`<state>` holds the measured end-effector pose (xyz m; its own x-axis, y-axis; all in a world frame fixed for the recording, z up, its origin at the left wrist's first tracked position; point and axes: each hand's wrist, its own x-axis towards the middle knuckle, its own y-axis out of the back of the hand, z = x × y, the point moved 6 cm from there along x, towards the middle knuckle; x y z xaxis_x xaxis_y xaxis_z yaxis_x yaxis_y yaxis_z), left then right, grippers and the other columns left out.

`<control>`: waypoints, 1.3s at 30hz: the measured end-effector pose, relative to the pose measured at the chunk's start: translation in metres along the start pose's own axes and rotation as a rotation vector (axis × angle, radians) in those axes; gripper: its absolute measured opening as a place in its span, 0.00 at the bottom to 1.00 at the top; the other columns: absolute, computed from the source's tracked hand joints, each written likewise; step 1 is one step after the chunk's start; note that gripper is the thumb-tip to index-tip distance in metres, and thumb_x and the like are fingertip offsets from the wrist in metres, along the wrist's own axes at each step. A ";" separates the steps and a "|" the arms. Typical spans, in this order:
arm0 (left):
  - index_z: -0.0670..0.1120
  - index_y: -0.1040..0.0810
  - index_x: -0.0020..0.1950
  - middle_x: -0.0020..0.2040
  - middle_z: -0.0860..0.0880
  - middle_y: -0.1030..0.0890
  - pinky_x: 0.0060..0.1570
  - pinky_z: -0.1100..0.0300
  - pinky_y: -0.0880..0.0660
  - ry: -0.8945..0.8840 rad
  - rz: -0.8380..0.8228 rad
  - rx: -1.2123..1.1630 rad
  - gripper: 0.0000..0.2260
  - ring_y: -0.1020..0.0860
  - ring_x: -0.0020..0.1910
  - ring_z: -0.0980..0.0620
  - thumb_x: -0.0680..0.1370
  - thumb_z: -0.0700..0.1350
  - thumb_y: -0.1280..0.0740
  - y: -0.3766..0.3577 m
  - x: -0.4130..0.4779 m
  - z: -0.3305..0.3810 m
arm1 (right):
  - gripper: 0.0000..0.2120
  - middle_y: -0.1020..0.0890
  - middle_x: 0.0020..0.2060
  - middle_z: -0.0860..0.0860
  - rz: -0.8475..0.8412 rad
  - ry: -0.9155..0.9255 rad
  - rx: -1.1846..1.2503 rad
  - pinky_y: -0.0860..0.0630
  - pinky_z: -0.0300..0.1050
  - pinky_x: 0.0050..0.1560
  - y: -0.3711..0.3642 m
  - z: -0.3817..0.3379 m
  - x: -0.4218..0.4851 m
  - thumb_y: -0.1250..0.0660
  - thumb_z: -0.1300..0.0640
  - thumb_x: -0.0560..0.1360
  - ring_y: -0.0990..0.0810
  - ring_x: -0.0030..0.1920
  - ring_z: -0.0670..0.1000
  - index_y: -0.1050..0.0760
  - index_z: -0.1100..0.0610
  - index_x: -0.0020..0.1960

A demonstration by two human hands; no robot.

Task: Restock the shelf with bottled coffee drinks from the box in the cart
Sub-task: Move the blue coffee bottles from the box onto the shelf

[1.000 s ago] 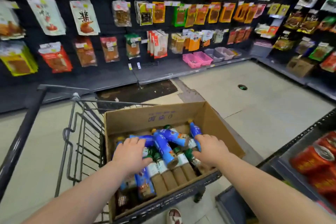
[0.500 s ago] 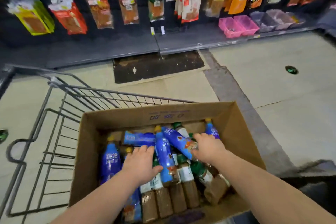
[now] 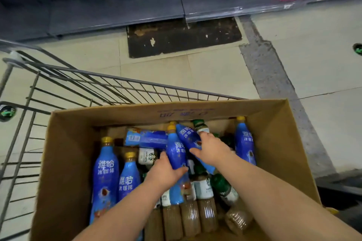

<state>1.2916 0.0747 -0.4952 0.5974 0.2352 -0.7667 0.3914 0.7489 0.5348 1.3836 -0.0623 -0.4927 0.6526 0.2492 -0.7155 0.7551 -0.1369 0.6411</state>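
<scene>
Barely started, it seemed: left hand [image 3: 164, 173] gripped an upright blue plastic coffee bottle [image 3: 177, 152], right hand [image 3: 213, 151] clasped a tilted blue bottle [image 3: 186, 135], brown cardboard box [image 3: 76, 162] crammed full.

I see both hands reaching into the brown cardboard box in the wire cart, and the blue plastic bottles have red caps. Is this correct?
Not quite. The head view shows yellow caps on the blue plastic bottles, not red. The rest holds: left hand and right hand both reach into the brown cardboard box in the wire cart.
</scene>
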 end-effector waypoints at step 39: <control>0.54 0.36 0.57 0.46 0.52 0.23 0.52 0.51 0.24 -0.446 -0.003 -0.309 0.29 0.22 0.47 0.46 0.62 0.52 0.25 0.047 -0.124 0.044 | 0.36 0.22 0.49 0.48 0.574 -0.240 0.861 0.28 0.41 0.48 0.005 0.014 -0.213 0.27 0.57 0.65 0.21 0.49 0.51 0.40 0.55 0.68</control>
<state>1.2665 0.0535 -0.3589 0.8619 -0.0028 -0.5071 0.2097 0.9124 0.3515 1.2495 -0.1295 -0.3408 0.8494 -0.2507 -0.4643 0.0580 -0.8302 0.5544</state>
